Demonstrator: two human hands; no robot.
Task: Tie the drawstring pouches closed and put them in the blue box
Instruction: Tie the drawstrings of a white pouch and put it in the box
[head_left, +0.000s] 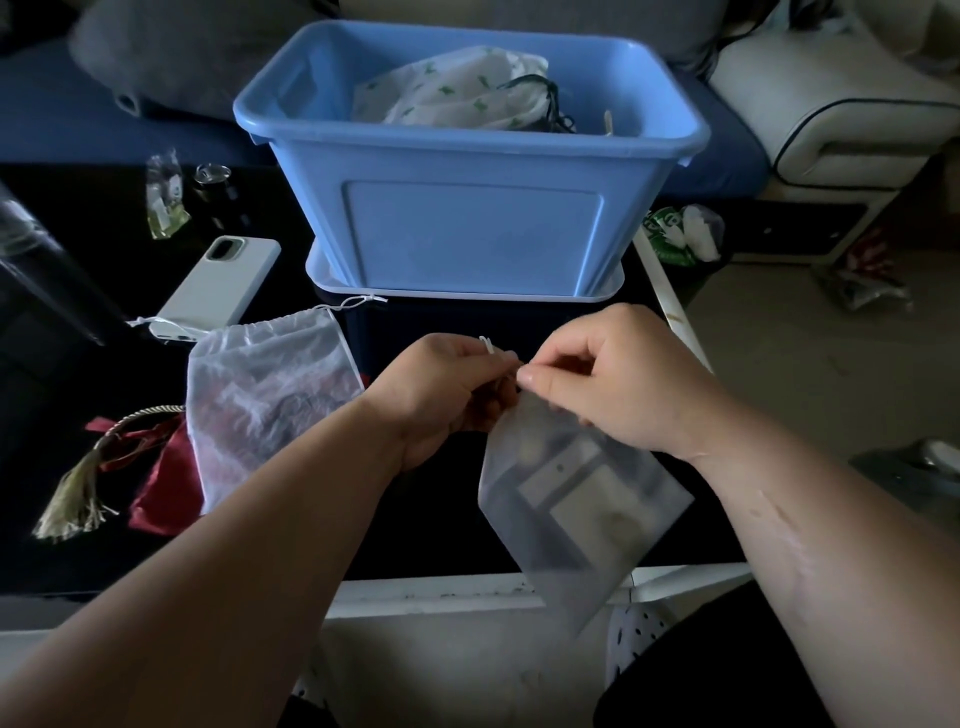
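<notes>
Head view: the tying step is in hand. The left hand (447, 384) and right hand (608, 379) meet at the gathered mouth of a frosted translucent pouch (576, 493), each pinching its white drawstring (488, 345). The pouch hangs tilted below them over the worktop's (426, 540) near edge, with flat pale contents dimly visible. Judgement: cinch the knot, then carry the pouch forward to the blue box (467, 218), where a printed white pouch (452, 88) already lies. A white mesh pouch (265, 389) and a red pouch (166, 483) lie to the left.
</notes>
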